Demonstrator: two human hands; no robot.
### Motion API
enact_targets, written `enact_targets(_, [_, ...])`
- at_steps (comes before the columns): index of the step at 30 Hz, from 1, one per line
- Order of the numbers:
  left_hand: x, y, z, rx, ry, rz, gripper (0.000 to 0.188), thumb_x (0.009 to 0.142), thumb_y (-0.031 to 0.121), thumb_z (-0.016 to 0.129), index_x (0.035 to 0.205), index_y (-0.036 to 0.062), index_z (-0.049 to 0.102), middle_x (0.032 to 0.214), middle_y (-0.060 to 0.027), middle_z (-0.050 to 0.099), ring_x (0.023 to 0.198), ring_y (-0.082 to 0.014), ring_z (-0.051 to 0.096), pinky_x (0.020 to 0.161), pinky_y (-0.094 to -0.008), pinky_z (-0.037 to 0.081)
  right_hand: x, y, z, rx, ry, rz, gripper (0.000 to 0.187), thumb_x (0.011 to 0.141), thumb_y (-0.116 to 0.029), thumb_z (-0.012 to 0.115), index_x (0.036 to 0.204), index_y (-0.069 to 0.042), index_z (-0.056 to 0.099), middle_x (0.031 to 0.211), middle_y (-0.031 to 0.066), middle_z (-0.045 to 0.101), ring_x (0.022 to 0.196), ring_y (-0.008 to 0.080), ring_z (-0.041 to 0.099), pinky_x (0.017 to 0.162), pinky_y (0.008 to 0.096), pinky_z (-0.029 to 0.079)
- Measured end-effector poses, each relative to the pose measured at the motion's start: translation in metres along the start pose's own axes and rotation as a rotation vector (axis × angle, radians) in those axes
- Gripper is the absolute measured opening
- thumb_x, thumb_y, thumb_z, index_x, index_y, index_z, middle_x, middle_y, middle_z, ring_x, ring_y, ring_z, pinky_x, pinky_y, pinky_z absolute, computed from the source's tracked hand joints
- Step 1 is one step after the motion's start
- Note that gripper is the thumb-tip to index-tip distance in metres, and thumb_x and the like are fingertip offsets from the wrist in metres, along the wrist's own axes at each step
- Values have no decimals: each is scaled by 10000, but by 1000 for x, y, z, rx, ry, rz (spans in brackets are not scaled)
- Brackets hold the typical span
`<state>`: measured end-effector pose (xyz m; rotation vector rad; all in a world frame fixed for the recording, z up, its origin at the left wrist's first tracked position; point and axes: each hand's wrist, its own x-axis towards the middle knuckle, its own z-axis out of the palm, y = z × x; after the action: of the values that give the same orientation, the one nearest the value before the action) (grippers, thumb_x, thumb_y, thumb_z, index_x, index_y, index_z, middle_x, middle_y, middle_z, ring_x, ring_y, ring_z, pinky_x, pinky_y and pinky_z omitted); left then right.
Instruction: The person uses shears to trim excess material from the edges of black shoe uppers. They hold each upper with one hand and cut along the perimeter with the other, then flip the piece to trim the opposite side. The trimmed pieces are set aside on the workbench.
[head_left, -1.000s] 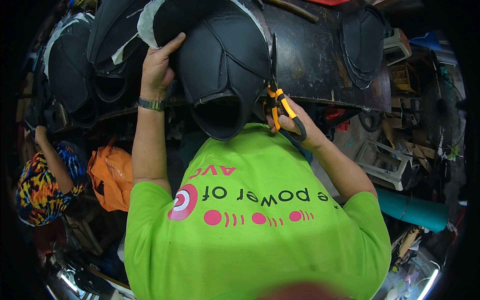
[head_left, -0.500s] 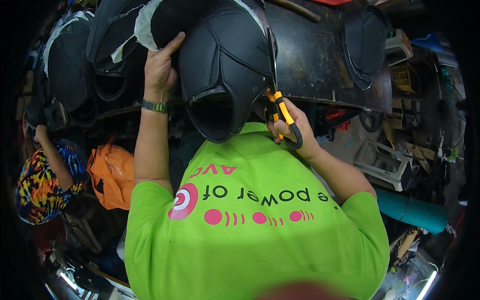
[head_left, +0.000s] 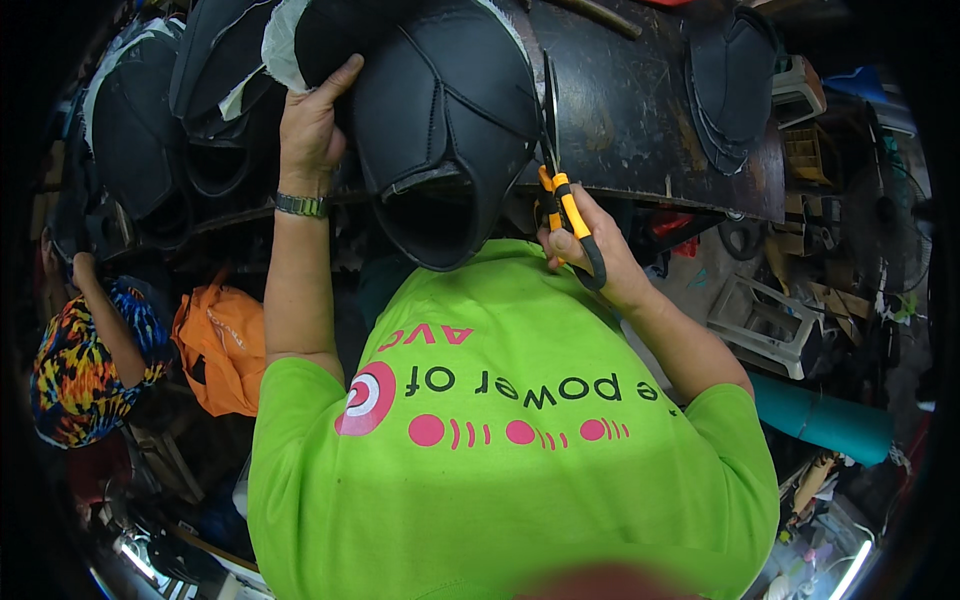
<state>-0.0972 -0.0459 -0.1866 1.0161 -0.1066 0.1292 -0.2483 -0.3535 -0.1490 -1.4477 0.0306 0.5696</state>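
Head view: L hand [head_left: 312,130] was closed on a smooth black leather-look stitched upper [head_left: 490,110] w/ frayed white fabric [head_left: 282,55] along its far rim, thumb on top, other fingers mostly hidden; the upper stuck out past the near edge of a dark, scuffed table [head_left: 640,110], its opening toward the person. R hand [head_left: 612,248] was wrapped round long-bladed yellow-and-black-handled scissors [head_left: 560,188], blades pointing away, narrowly parted, just beside the upper's R edge; couldn't tell if they touched it. Vs. 0.5 s earlier, the upper had shifted a bit up & L and a thin gap showed b/w the blades, prob. meaning work along that edge was b/w snips. Farther out: other black uppers [head_left: 140,130] at L, overlapping flat black pieces [head_left: 732,90] at R, an orange bag [head_left: 222,340] lower L, a co-worker's hand [head_left: 84,268] far L.
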Motion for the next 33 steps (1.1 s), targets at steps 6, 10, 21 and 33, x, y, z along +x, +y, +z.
enact_targets(6, [-3, -7, -4, -76, 1, -69, 378, 866, -52, 708, 1230, 13, 630, 1155, -102, 699, 1012, -212, 697, 915, -341, 565, 3, 3, -3, -12, -8, -7, 493, 872, -400, 769, 1095, -66, 482, 849, -25, 433, 730, 45, 467, 651, 211, 410])
enact_targets(10, [-4, -6, 1, -46, 18, -51, 396, 850, -60, 723, 1223, 38, 633, 1123, -77, 706, 993, -199, 699, 881, -335, 578, 0, 3, -2, 1, -12, -25, 507, 856, -417, 783, 1074, -67, 487, 836, -29, 441, 701, 37, 471, 623, 205, 419])
enact_targets(21, [-2, 1, 6, 11, 13, 33, 378, 853, -52, 725, 1214, 29, 647, 1142, -83, 706, 1004, -193, 696, 912, -323, 565, -6, -2, 6, 76, 85, 16, 347, 870, -233, 790, 979, -69, 504, 784, -33, 505, 555, 0, 459, 483, 160, 398])
enact_targets(33, [2, 10, -1, 94, -83, -90, 327, 872, -26, 711, 1192, 28, 668, 1124, -74, 713, 985, -186, 697, 888, -321, 562, -4, -5, -7, 86, 12, 145, 326, 893, -291, 745, 1004, -60, 542, 712, -10, 549, 579, 54, 527, 526, 211, 435])
